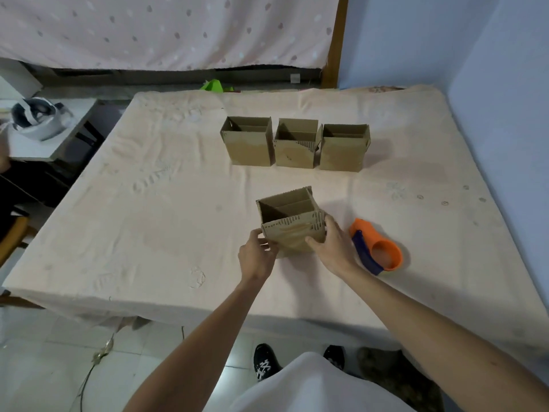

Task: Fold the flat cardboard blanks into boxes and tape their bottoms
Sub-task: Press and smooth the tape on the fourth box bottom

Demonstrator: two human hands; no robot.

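While both hands, left (257, 257) and right (332, 242), grip the box (292, 224), bare sheet (148, 221) lies leftward and the dispenser (377, 248) sits just right.

Held box (291, 236) btm hidden; green thing (212, 85) mostly behind bed (148, 218).

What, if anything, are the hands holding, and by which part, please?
The near cardboard box: the left hand grips its lower left edge, the right hand its right side, thumb on the front.
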